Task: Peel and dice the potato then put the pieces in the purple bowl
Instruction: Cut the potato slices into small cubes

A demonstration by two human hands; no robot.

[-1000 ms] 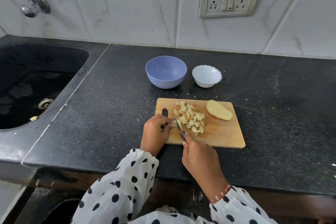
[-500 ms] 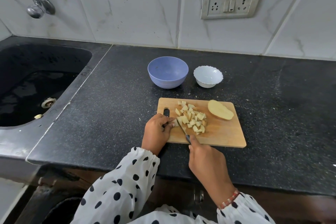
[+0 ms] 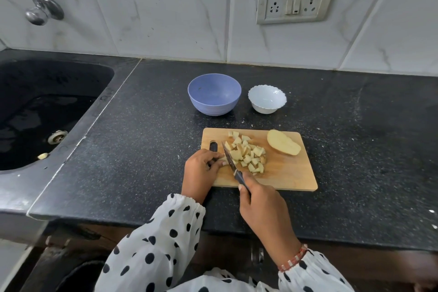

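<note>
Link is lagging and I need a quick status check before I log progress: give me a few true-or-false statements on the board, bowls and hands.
1. The purple bowl already holds diced potato. False: it looks empty; the diced pieces lie on the cutting board.
2. The right hand grips the knife. True.
3. A peeled potato half lies uncut on the board's far right corner. True.
4. The white bowl sits left of the purple bowl. False: it sits to its right.
5. The left hand rests idle on the counter. False: its fingers hold a small potato piece beside the blade.
</note>
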